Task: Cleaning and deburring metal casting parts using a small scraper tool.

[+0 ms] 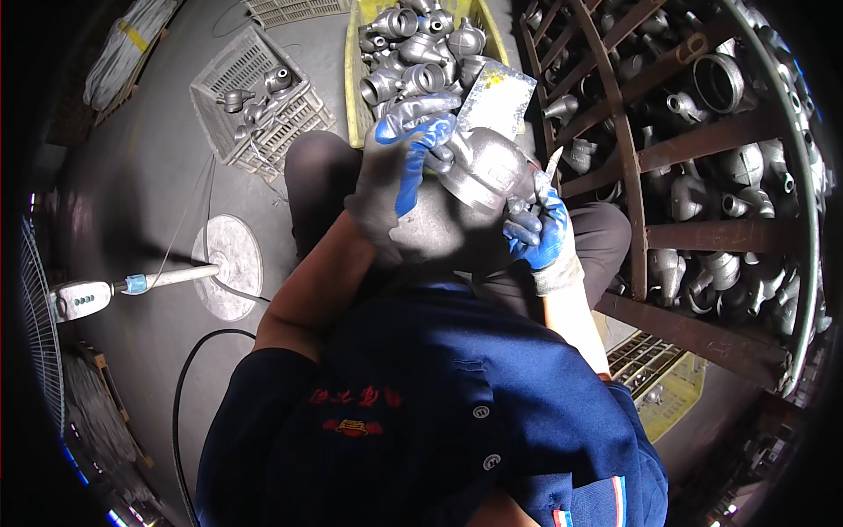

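A grey metal casting point(493, 165), rounded with a wide ringed collar, is held over my lap, between my knees. My left hand point(420, 145), in a blue-coated grey glove, is closed on its upper left side. On its right, my right hand point(539, 230), gloved the same way, is closed around a slim tool with a pale pointed blade point(554, 163) sticking up past the fingers. The tool's handle is hidden in the glove, so its exact kind does not show. The right fingers are close against the casting; contact is unclear.
Ahead stands a yellow crate point(355, 88) heaped with castings, a bright speckled sheet point(499, 98) at its near right corner. A grey crate point(287, 132) holds a few castings. At right, a rusty metal cage point(625, 167) is full of castings. A fan point(83, 300) and cable point(178, 413) are left.
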Motion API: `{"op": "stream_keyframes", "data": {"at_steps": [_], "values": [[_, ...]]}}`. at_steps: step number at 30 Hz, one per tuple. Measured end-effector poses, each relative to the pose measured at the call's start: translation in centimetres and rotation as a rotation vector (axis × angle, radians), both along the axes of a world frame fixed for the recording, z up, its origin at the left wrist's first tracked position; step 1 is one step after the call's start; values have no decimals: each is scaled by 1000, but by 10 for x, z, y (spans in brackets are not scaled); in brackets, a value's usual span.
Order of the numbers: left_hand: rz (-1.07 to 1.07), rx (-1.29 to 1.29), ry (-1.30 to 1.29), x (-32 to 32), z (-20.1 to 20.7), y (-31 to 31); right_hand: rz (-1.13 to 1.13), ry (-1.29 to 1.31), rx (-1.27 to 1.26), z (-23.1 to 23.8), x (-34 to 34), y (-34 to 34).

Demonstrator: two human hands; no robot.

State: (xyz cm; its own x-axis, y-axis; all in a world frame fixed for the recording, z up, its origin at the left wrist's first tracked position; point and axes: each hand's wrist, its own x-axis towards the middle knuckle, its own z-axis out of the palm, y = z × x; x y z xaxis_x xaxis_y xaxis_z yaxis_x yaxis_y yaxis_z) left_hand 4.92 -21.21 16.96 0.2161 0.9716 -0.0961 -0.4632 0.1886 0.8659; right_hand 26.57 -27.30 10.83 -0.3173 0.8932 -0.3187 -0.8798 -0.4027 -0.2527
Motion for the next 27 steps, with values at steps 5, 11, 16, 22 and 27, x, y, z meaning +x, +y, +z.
{"op": "stream_keyframes", "data": {"at_steps": [5,11,16,22,27], "values": [[18,152,-135,-21,-29,-2,-48,19,42,0,5,4],[-294,68,-153,-14,-37,-36,39,209,22,-7,6,7],[-220,326,302,7,-3,-57,155,306,155,-18,-2,10],[-257,651,430,-14,-41,-42,-19,-142,-69,14,-10,1],[-262,240,32,-23,-48,-44,11,-1013,163,32,2,-1]]}}
